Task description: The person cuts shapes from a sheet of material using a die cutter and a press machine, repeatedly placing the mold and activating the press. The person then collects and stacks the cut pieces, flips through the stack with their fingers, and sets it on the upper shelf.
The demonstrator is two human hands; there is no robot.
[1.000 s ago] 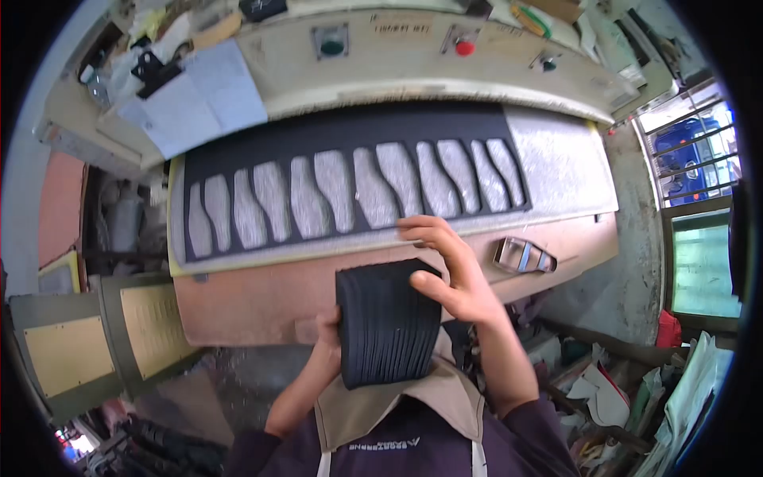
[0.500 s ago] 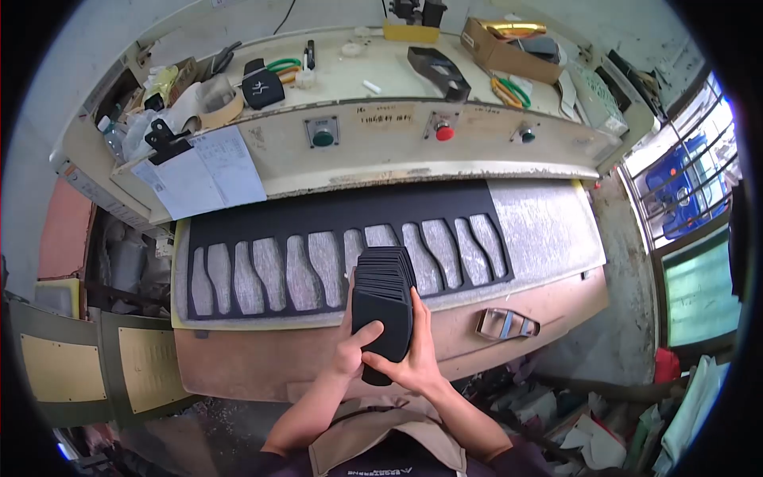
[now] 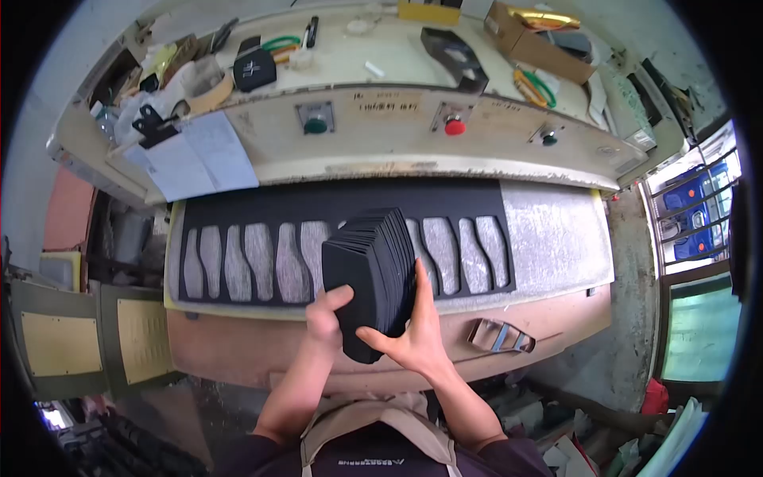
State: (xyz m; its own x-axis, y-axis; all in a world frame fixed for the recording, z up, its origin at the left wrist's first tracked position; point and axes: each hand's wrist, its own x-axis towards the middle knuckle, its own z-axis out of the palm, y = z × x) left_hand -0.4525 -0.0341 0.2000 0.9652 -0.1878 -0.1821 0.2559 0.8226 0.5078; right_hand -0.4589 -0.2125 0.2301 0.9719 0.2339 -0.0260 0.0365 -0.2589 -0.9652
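Both hands hold a thick stack of black foam cut-outs (image 3: 369, 274), its upper end fanned and tilted to the left. My left hand (image 3: 326, 314) grips the stack's left side, thumb across the front piece and fingers mostly hidden. On the other side, my right hand (image 3: 413, 338) is wrapped round the stack, thumb on the lower front and fingers along the right edge. Behind the stack lies a black foam sheet (image 3: 302, 195) with several bottle-shaped openings, on a scuffed pale cutting board (image 3: 552, 230). A metal cutting die (image 3: 502, 336) sits to the right of my hands.
Beyond the board rises a machine front with a red button (image 3: 455, 126) and green buttons (image 3: 315, 126). Papers on a clipboard (image 3: 203, 155) hang at left. Scissors (image 3: 534, 87), a cardboard box (image 3: 536, 44) and a black curved piece (image 3: 455, 60) lie on top.
The stack has turned and risen slightly, so more of its layered right side shows. My left hand has shifted left and up with it. The head view has moved a little.
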